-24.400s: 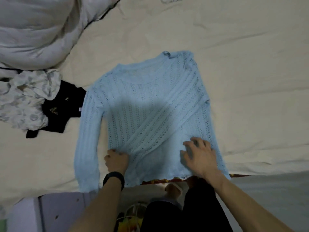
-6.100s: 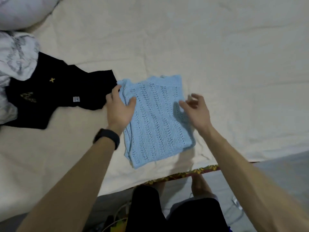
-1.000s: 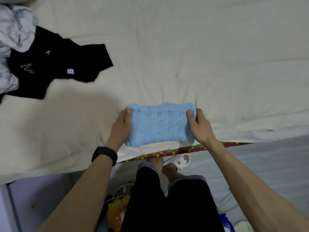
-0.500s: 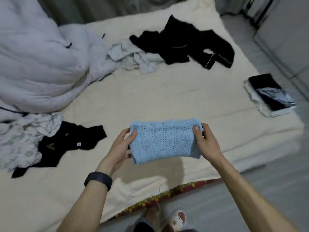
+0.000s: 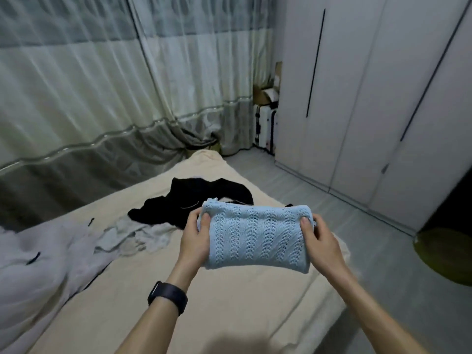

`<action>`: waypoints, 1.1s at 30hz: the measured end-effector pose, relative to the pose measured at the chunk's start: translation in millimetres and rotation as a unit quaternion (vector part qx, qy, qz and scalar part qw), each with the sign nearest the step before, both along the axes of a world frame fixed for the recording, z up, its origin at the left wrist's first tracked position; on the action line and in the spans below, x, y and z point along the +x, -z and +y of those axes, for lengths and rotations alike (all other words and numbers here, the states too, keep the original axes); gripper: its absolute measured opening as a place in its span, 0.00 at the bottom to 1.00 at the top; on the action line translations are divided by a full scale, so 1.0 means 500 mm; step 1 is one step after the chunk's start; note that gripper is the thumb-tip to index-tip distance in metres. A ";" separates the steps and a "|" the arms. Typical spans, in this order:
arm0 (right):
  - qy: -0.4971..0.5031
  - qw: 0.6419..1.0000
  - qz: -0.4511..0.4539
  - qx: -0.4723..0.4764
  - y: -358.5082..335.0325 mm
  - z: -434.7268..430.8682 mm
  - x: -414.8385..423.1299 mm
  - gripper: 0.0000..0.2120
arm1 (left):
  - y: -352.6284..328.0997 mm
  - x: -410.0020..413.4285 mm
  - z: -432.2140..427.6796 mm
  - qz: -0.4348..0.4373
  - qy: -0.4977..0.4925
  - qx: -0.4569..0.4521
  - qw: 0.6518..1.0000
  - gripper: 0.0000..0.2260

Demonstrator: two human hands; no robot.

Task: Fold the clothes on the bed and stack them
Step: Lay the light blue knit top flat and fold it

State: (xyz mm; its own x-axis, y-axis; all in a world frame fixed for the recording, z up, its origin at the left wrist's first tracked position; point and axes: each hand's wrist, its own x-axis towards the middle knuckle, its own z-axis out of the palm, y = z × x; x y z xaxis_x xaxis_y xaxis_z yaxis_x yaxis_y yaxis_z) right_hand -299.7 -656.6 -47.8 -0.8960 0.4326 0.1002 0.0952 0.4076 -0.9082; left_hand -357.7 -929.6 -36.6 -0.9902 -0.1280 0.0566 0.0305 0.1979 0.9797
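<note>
A folded light blue knit sweater is held in the air above the cream bed sheet. My left hand grips its left end, thumb on top. My right hand grips its right end the same way. Behind the sweater, a crumpled black garment lies on the bed. A rumpled white garment lies to its left. The folded stack seen earlier at the bed's right edge is hidden behind the sweater and my right hand.
A grey duvet is heaped on the left of the bed. Curtains hang behind the bed. White wardrobe doors stand at the right across a strip of grey floor. A yellow-green round object sits on the floor.
Both hands lifted the folded sweater off the bed's near edge and carried it up and right. The view swung up toward the far end of the bed.
</note>
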 end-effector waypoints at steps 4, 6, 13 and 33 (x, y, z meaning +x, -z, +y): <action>0.099 0.992 0.027 0.071 -0.040 0.042 -0.039 0.09 | -0.030 -0.074 0.103 0.089 0.021 -0.065 0.994 0.06; 0.139 0.985 0.039 0.091 -0.054 0.071 -0.062 0.12 | -0.041 -0.113 0.143 0.134 0.046 -0.092 0.986 0.08; 0.184 0.976 0.023 0.111 -0.056 0.179 -0.130 0.14 | -0.050 -0.247 0.243 0.084 0.146 -0.061 0.984 0.04; 0.223 0.937 -0.253 -0.091 0.463 0.446 -0.449 0.09 | 0.394 -0.715 0.597 -0.193 0.277 -0.248 0.908 0.14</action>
State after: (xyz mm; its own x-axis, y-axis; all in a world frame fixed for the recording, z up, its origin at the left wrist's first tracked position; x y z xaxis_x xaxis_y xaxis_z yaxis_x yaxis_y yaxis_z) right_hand -524.4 -433.6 -279.2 -0.5344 0.7441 -0.4010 0.6567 0.0669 -0.7512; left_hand -715.4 -631.1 -233.6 -0.8535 0.3422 -0.3931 -0.0668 0.6762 0.7336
